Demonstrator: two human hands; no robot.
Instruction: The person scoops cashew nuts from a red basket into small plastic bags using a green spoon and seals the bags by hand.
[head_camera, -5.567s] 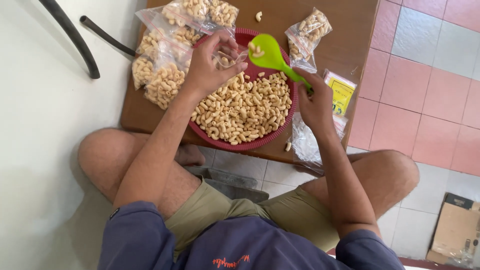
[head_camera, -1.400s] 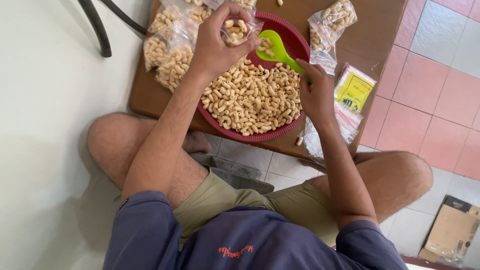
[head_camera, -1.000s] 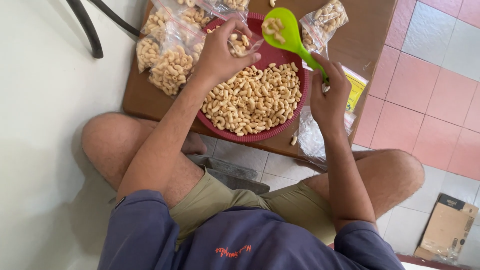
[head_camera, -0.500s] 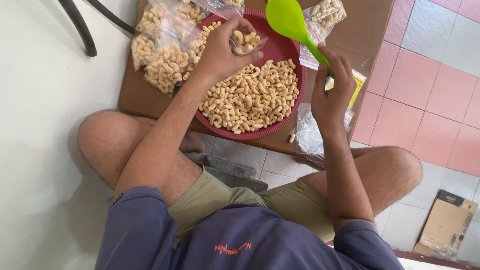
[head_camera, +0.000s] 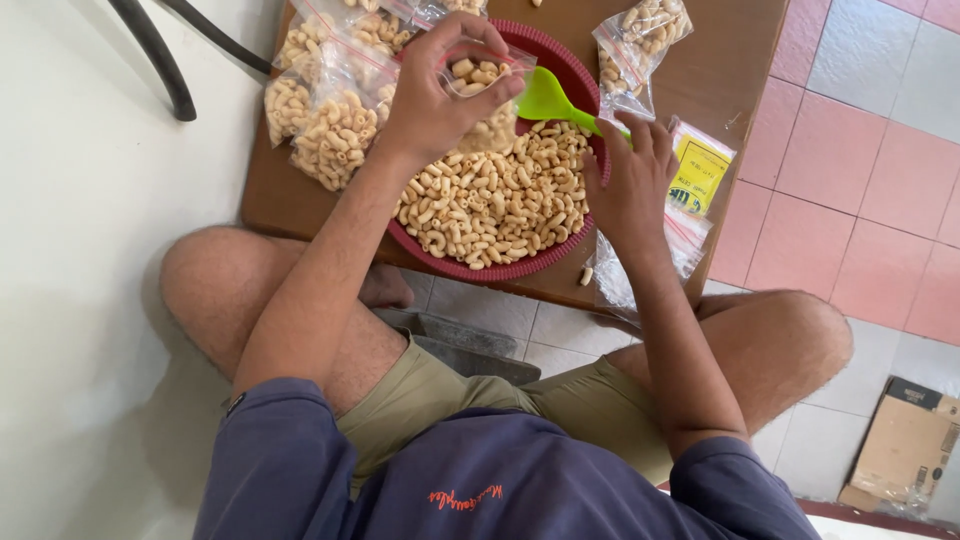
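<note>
Right now the left hand (head_camera: 430, 95) is pinching a small clear bag (head_camera: 485, 95) by its top, holding it upright over the far side of the red tray (head_camera: 470, 268); the bag is partly filled with curled snacks (head_camera: 500, 200). The right hand (head_camera: 625, 185) is gripping the handle of a green scoop (head_camera: 550, 98), fingers wrapped round the part that shows.

The scoop is lying with its long axis running from the right hand up and to the left, so its bowl is pointing toward the bag and sitting just beside the bag's right edge, at about the height of the left fingertips. So the bag's mouth is lying left of and slightly above the scoop's bowl, and the left hand is the nearer one to it. Whether the bowl is carrying snacks cannot be told.

Filled bags (head_camera: 325, 105) are lying on the table (head_camera: 730, 55) left of the tray, another filled bag (head_camera: 640, 45) is lying to its right, and a yellow packet (head_camera: 700, 175) is sitting near the right wrist.
</note>
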